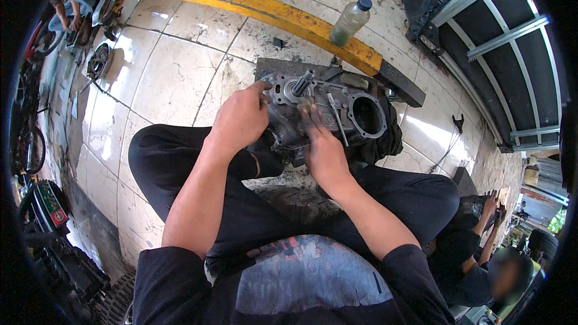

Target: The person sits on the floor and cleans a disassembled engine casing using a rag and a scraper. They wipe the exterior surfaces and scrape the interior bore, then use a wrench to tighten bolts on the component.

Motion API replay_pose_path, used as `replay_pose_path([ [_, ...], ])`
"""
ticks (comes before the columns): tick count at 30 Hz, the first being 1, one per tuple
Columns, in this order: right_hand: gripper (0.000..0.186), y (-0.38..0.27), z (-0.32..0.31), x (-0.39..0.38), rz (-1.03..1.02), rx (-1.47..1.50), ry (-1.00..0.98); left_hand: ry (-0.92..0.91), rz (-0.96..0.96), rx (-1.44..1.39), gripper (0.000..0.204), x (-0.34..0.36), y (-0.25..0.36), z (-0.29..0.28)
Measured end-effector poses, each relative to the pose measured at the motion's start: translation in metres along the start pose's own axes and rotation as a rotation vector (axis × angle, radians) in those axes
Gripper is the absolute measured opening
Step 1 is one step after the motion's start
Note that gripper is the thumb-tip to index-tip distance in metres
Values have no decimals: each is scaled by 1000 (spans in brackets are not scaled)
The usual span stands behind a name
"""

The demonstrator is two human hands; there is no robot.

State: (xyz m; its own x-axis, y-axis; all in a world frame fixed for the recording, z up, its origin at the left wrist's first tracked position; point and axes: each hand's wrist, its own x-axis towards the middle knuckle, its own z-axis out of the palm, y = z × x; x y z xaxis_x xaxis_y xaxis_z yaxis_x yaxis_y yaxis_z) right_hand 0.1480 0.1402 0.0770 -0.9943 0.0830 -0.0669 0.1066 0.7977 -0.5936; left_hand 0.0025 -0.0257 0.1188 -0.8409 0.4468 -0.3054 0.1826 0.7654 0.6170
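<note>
A grey metal gearbox housing (325, 117) sits in front of me, with a splined shaft (301, 82) upright near its upper left and a round flanged opening (367, 117) on the right. My left hand (244, 114) grips the housing's upper-left edge with curled fingers. My right hand (322, 150) is on the housing just below the shaft, fingertips pressed on a small tan pad or rag, too smudged to tell exactly. A thin metal rod (337, 117) lies on the housing beside that hand, toward the opening.
A yellow steel beam (235, 2) crosses beyond the housing, carrying a bottle (350, 24). A dark panel with metal rails (494, 36) stands upper right, a loose part (99, 63) lies left. A co-worker (475, 265) is at lower right, another person (81, 3) upper left.
</note>
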Motion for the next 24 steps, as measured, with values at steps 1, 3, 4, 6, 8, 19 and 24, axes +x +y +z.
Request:
replay_pose_path([
  [1, 84, -7, -4, -6, 27, 27, -37, 7, -16, -2, 38, -1, -2, -2],
  [3, 86, -7, -2, -20, 8, 15, -49, 17, -45, -9, 35, -2, 1, -3],
  [4, 84, 0, -1, -18, -23, 2, -36, 16, -37, 3, 35, -3, 0, -3],
  [6, 80, 12, 1, 0, -85, -23, -7, 15, -17, 28, 34, -2, -3, 0],
  [8, 90, 8, 3, 4, 82, 59, -37, 13, 5, 7, 34, -3, 2, 8],
  [19, 111, -17, 31, -32, 234, 263, -20, -29, 21, 48, 37, -1, 6, 8],
  [24, 118, -6, 32, -19, 211, 140, -33, 2, 83, 0, 40, 0, 3, 10],
])
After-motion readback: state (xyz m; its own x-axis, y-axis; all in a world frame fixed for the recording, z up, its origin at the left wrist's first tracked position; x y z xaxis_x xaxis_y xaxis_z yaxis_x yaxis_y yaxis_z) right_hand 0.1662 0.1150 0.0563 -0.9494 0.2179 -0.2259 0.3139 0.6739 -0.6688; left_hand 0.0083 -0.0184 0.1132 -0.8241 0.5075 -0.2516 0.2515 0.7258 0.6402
